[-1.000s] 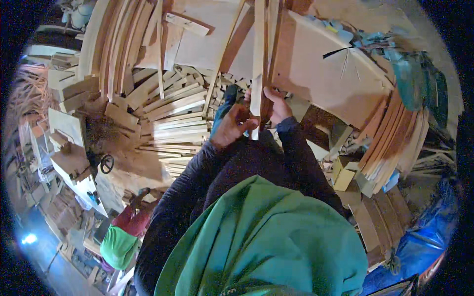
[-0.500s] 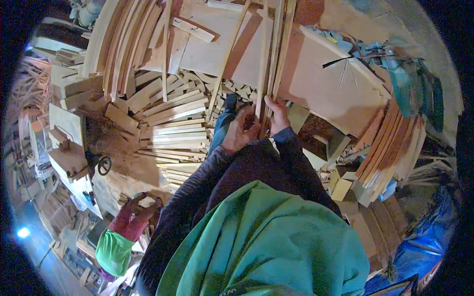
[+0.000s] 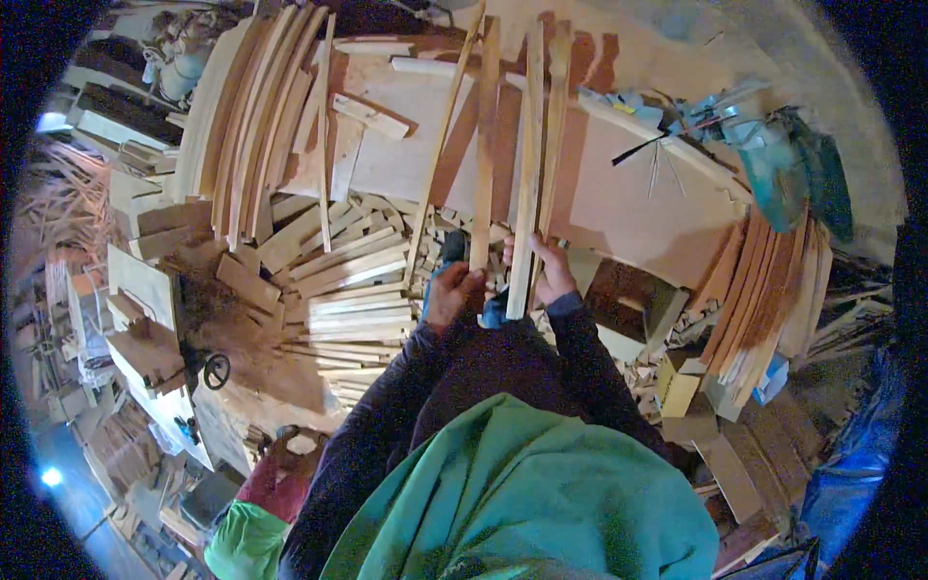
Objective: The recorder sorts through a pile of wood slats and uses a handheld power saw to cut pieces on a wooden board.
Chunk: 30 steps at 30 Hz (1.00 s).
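Observation:
My left hand point(image 3: 450, 296) closes on the near end of a long wooden strip point(image 3: 484, 155), its thumb over the edge. To its right, my right hand point(image 3: 554, 273) grips two more long strips close together, a pale wooden strip point(image 3: 528, 179) and a darker wooden strip point(image 3: 556, 126) behind it. A gap parts the left strip from the right pair. All of them point away from me over the worktable point(image 3: 406, 159). Left of my left hand's piece, a thinner strip point(image 3: 440, 145) slants across the table edge.
Long boards point(image 3: 246, 116) are stacked at the table's left, more boards point(image 3: 764, 290) at the right. Cut lengths point(image 3: 358, 314) and offcuts cover the floor at left. A machine with a handwheel point(image 3: 216, 370) stands further left. Another person point(image 3: 253, 527) works at lower left. A cardboard box point(image 3: 680, 385) sits right.
My hands were close together on the bundled strips. Now they are apart, the left one holding a single strip away from the other two. The view has shifted slightly.

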Tool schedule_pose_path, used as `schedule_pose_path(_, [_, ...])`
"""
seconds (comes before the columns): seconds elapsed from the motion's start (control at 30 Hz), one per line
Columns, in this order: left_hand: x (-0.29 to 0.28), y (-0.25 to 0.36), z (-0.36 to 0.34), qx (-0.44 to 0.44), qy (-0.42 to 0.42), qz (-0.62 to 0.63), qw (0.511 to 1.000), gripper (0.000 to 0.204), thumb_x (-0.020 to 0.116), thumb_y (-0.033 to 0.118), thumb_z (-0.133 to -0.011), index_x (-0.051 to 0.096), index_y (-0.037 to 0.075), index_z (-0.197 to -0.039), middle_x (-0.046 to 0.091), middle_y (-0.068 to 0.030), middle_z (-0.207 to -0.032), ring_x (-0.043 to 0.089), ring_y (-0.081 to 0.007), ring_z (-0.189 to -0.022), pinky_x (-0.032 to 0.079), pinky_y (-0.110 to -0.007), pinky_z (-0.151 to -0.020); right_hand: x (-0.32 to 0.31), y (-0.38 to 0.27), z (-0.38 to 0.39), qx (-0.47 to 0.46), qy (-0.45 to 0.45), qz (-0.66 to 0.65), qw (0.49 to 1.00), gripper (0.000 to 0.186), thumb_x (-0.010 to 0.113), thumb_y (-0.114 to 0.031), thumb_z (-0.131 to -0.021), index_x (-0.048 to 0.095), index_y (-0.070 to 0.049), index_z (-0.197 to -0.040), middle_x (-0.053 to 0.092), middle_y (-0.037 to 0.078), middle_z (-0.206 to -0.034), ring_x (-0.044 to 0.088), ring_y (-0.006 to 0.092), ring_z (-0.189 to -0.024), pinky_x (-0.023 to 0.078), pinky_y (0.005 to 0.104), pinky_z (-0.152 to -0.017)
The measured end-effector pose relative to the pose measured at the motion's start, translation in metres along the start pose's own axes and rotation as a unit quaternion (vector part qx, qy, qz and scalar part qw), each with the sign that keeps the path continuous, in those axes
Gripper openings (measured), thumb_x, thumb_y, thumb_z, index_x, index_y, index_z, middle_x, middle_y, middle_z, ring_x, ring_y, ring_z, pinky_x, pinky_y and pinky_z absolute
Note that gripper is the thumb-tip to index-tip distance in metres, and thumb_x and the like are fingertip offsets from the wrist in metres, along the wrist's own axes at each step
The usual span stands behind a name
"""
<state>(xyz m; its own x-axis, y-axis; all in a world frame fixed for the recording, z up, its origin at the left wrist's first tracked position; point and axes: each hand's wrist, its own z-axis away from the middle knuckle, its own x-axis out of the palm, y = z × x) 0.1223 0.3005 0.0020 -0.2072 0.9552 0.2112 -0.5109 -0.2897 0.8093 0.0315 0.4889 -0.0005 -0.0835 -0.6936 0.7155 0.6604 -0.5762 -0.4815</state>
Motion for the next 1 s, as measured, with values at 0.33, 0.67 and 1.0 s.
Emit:
schedule_pose_path(0.33, [-0.023, -0.036, -0.007, 0.071, 0.013, -0.158, 0.985, 0.028, 0.059, 0.025, -0.092, 0.061, 0.001, -0.079, 0.058, -0.0058, -0.065, 0.053, -0.0138, -0.058, 0.044, -0.031, -0.055, 0.006, 0.001, 0.002, 0.016, 0.028, -0.007, 0.999, 0.034, 0.064, -0.022, -0.090, 0.058, 0.002, -0.114, 0.067, 0.016, -0.102, 0.067, 0.0267, -0.089, 0.056, 0.0403, -0.081])
schedule_pose_path(0.67, [0.029, 0.052, -0.054, 0.348, 0.150, -0.350, 0.857, 0.036, 0.061, 0.016, -0.087, 0.050, 0.002, -0.119, 0.059, -0.0158, -0.091, 0.060, -0.0346, -0.068, 0.045, -0.045, -0.057, -0.025, 0.014, -0.007, -0.018, 0.096, 0.018, 0.995, 0.029, 0.061, -0.020, -0.092, 0.059, 0.001, -0.111, 0.067, 0.014, -0.101, 0.066, 0.0244, -0.089, 0.055, 0.0368, -0.080])
schedule_pose_path(1.0, [0.050, 0.114, -0.145, 0.269, 0.137, -0.711, 0.635, 0.064, 0.057, 0.013, -0.084, 0.031, 0.006, -0.143, 0.050, -0.0189, -0.103, 0.064, -0.0362, -0.080, 0.057, -0.045, -0.061, -0.033, 0.018, -0.005, -0.038, 0.023, -0.019, 0.999, 0.037, 0.069, -0.028, -0.086, 0.058, 0.001, -0.105, 0.066, 0.012, -0.088, 0.065, 0.0225, -0.078, 0.054, 0.0347, -0.071])
